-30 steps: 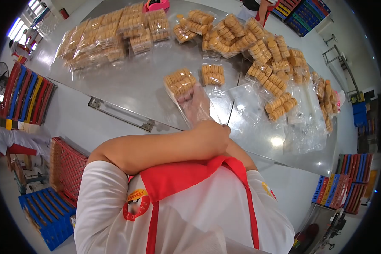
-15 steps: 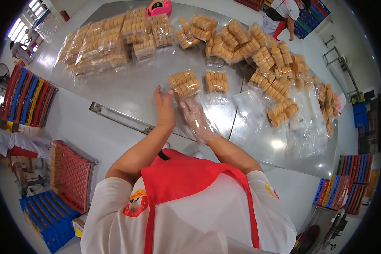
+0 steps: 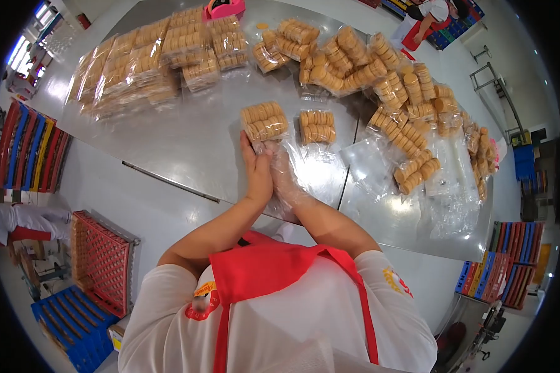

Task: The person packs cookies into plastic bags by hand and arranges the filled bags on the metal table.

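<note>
Left hand (image 3: 258,175): my fingers extended beside the pack (image 3: 265,121)
Right hand (image 3: 286,180): gloved, near its plastic; I can't tell the fingers' grip
Table (image 3: 218,133): under the pack

The desk (image 3: 218,124) is smooth, glossy metal with bright glare. The clear plastic packets of round, golden-brown biscuits (image 3: 264,121) look shiny and crinkled over matt, rough-edged contents. The red apron (image 3: 267,267) and white shirt (image 3: 305,304) are matt cloth. The red latticed crate (image 3: 102,261) looks like hard plastic, and the pink tape dispenser (image 3: 224,9) like smooth plastic.
</note>
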Available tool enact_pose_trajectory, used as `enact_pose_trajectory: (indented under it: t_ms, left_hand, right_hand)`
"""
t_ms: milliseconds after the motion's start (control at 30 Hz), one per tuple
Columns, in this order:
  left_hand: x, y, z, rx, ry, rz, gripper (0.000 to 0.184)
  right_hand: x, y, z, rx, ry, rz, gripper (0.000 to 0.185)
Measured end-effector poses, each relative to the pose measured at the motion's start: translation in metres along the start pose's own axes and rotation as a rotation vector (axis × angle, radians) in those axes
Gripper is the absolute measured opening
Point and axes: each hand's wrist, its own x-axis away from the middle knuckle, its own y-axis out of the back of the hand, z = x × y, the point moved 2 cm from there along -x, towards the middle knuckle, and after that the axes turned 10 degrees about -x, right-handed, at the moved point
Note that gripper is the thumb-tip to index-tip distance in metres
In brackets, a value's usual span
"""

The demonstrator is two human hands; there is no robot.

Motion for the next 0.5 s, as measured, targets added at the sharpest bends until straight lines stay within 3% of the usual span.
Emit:
enact_pose_trajectory:
  t_ms: [100,200,300,400,500]
  left_hand:
    - [0.001,0.001,0.001,-0.012,0.030,-0.003,0.080]
    - [0.002,0.003,-0.001,-0.227,0.012,-0.057,0.080]
    - [0.003,0.003,-0.005,-0.228,-0.067,-0.022,0.075]
    - [0.008,0.007,-0.023,-0.118,0.004,0.032,0.067]
    - [0.000,0.042,-0.012,-0.293,-0.255,-0.014,0.048]
  right_hand:
    - [-0.009,-0.006,0.003,0.117,0.019,-0.033,0.019]
    - [-0.020,0.001,-0.005,0.275,0.075,0.003,0.019]
    - [-0.038,0.001,-0.007,0.482,0.141,0.039,0.019]
    - [-0.038,0.002,-0.008,0.719,0.228,0.056,0.020]
    - [-0.002,0.014,-0.008,0.839,0.423,0.059,0.018]
